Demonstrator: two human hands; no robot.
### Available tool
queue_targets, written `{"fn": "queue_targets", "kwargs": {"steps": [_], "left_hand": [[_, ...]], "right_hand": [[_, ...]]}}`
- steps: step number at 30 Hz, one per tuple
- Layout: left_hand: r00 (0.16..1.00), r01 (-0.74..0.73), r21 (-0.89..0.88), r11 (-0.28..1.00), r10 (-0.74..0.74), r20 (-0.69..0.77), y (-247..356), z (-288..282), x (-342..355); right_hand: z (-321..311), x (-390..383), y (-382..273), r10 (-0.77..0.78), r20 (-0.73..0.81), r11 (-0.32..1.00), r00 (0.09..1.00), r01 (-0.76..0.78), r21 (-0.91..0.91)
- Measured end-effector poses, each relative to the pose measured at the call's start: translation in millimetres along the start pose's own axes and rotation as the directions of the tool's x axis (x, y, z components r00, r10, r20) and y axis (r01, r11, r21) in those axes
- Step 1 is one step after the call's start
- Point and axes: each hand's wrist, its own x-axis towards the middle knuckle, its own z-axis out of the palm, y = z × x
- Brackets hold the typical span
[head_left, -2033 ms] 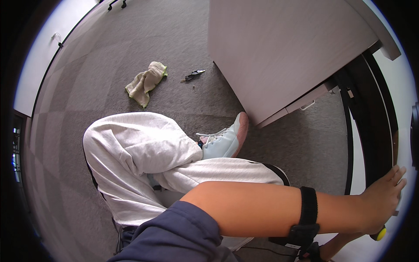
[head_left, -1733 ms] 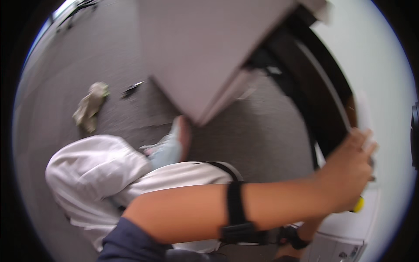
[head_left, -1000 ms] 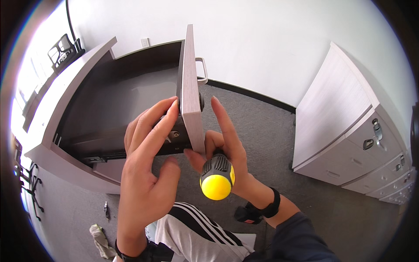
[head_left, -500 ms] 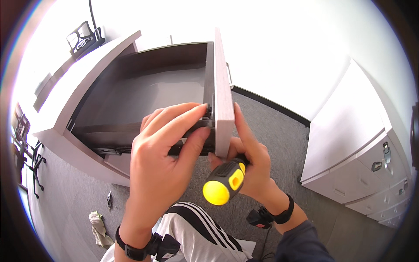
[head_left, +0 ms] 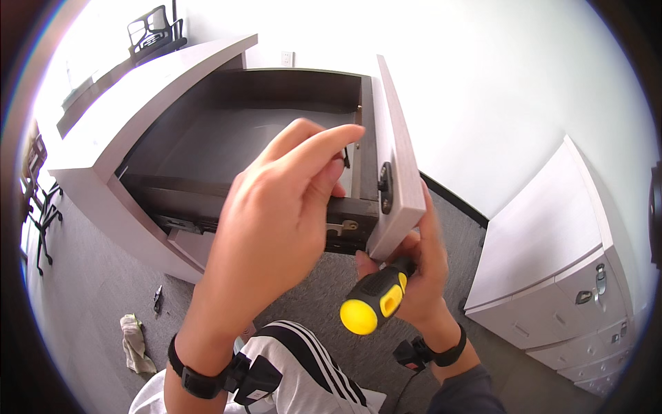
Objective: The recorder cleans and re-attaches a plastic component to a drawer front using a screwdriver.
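A dark drawer [head_left: 227, 131] is pulled out of a pale wood-look desk [head_left: 138, 96]. Its pale front panel [head_left: 401, 165] stands slightly apart from the drawer box, and a black lock-like fitting [head_left: 386, 188] shows on its inner face. Over the drawer's near front corner, my left hand [head_left: 276, 200] pinches a small dark slender piece [head_left: 347, 159], too small to name. My right hand [head_left: 420, 269] is closed round a black-and-yellow screwdriver [head_left: 372, 300] below the panel, its fingers also against the panel's outer face and lower edge. The screwdriver's tip is hidden.
A pale cabinet [head_left: 545, 255] with locks stands at the right. On the carpet at lower left lie pliers-like tool [head_left: 158, 300] and a pale glove or cloth [head_left: 136, 345]. A black chair [head_left: 153, 34] is behind the desk; a wall socket [head_left: 287, 58] is at the back.
My left hand has drawn back from the panel with the small dark piece. A gap between panel and drawer box has opened, baring the black fitting. The right hand keeps the screwdriver.
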Motion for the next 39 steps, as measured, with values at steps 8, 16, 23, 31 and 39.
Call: {"fn": "queue_targets", "kwargs": {"steps": [8,16,23,31,39], "left_hand": [[0.993,0.028,-0.056,0.998,-0.022,0.116,-2,-2,14],[0.98,0.104,-0.011,0.995,-0.1,0.175,-5,-8,17],[0.98,0.111,-0.092,0.99,-0.093,0.178,-6,1,24],[0.953,0.104,-0.08,0.991,-0.076,0.294,-1,-7,18],[0.896,0.116,-0.042,0.992,-0.086,0.437,3,-22,24]], "right_hand": [[5,-2,5,-0.158,-0.118,0.983,0.98,0.145,-0.11],[3,-12,-2,0.04,-0.07,0.992,0.997,-0.048,-0.114],[-5,-4,-6,0.029,-0.014,0.982,0.999,-0.031,-0.187],[0,-12,-2,0.004,-0.054,0.998,0.999,-0.008,-0.069],[4,-5,0,-0.095,-0.115,0.995,0.989,0.095,-0.013]]}}
